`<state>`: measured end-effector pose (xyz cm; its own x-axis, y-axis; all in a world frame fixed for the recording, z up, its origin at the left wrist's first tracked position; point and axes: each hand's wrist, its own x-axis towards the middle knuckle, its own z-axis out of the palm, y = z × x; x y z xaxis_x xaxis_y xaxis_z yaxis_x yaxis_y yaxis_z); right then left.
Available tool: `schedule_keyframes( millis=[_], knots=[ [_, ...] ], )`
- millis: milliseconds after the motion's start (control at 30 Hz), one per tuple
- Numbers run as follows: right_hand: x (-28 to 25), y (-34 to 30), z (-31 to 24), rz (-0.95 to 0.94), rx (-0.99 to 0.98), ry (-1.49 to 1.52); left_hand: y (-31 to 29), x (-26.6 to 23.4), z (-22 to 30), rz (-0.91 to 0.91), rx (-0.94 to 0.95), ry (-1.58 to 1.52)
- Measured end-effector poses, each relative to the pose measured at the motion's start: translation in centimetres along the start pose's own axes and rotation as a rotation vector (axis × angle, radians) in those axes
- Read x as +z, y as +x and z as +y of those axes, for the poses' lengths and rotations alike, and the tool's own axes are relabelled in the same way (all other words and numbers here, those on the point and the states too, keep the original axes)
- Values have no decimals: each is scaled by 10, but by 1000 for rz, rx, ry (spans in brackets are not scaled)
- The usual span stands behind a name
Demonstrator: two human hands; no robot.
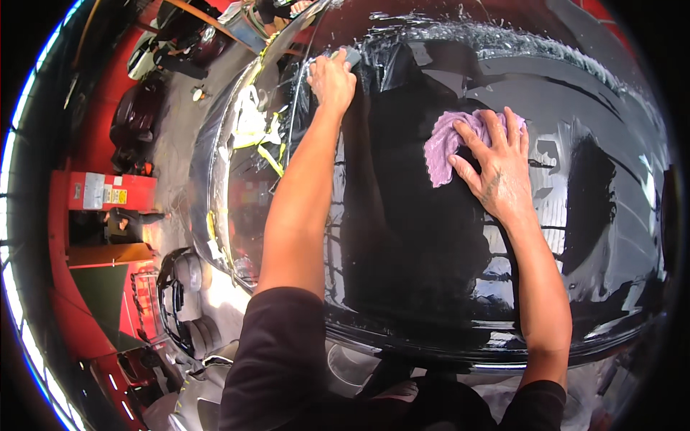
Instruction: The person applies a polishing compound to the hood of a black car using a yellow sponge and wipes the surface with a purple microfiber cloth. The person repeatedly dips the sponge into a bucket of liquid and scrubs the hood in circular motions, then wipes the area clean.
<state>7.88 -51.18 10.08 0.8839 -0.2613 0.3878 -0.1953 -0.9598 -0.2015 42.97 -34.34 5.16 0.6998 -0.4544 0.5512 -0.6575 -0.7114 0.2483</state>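
A glossy black car panel (424, 237), wet and streaked with whitish residue toward its far side, spreads out in front of me. My left hand (333, 82) reaches to the panel's far left, its fingers closed round a small grey block (350, 59) that looks like a sanding block. The block rests on the wet surface, partly covered by the fingers. On the right, my right hand (502, 176) lies with spread fingers over a crumpled purple cloth (443, 147), pressing it to the panel. Part of the cloth is hidden under that hand.
Clear plastic film and yellow masking tape (271, 159) run along the panel's left edge. Beyond lie the workshop floor (172, 151), a dark car (136, 115), a red cabinet (115, 190) and a loose bumper (172, 294). Other people are at work in the background.
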Motion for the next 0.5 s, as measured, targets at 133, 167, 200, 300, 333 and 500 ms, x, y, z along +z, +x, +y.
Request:
schedule_keyframes(
  millis=[133,167,200,300,333,500],
  knots=[
    [-5,-2,11,-2,37,-39,-113,-59,32,-7,114,-189],
    [-4,-2,10,-2,38,-39,-150,-86,34,-61,72,-211],
    [-4,-4,8,-4,32,-27,-181,-108,40,-70,75,-187],
    [-2,-1,6,12,32,-12,-169,-97,28,-89,103,-207],
    [-1,0,0,6,27,2,-133,-82,24,-73,76,-198],
    [-1,-4,1,-8,33,17,-20,-4,18,-12,0,-61]
  ],
)
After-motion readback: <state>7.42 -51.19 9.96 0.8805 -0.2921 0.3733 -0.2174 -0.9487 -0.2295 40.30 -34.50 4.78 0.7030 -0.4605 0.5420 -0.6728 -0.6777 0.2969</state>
